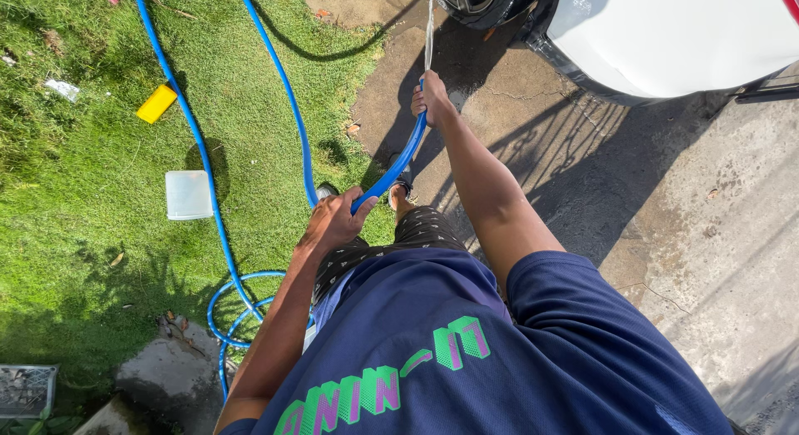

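A blue garden hose (287,94) snakes over the grass and loops near my feet. My right hand (431,98) is closed around the hose's end, arm stretched forward, and a thin stream of water (429,27) shoots from it toward the white car (666,35) at the top right. My left hand (333,220) grips the same hose lower down, close to my hip. The stretch of hose between my hands runs taut and diagonal.
A yellow sponge-like block (156,103) and a translucent white container (188,194) lie on the grass at left. The car's wheel (478,0) sits at the top. Wet concrete pavement (707,218) spreads to the right. A grey crate (27,391) stands at the bottom left.
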